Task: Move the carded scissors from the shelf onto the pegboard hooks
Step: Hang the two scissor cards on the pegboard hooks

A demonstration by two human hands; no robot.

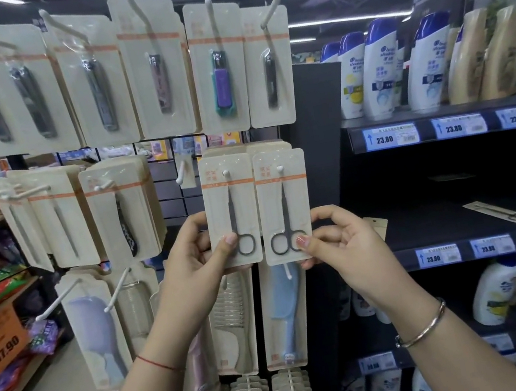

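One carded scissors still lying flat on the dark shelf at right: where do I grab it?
Probably pinch the beige carded scissors by the near card edge at its handle end, coming from the shelf's open front. It lies flat on the dark shelf, so thumb on top, fingers sliding under the edge.

Both arms reach up and forward, side by side. The left hand (192, 257) is raised with its thumb pressed flat in front and its fingers curled behind, making a tight pinch grip. The right hand (343, 242) is at the same height, thumb forward, fingers bent, pinching too. A thin red string circles the left wrist, and a metal bangle circles the right.
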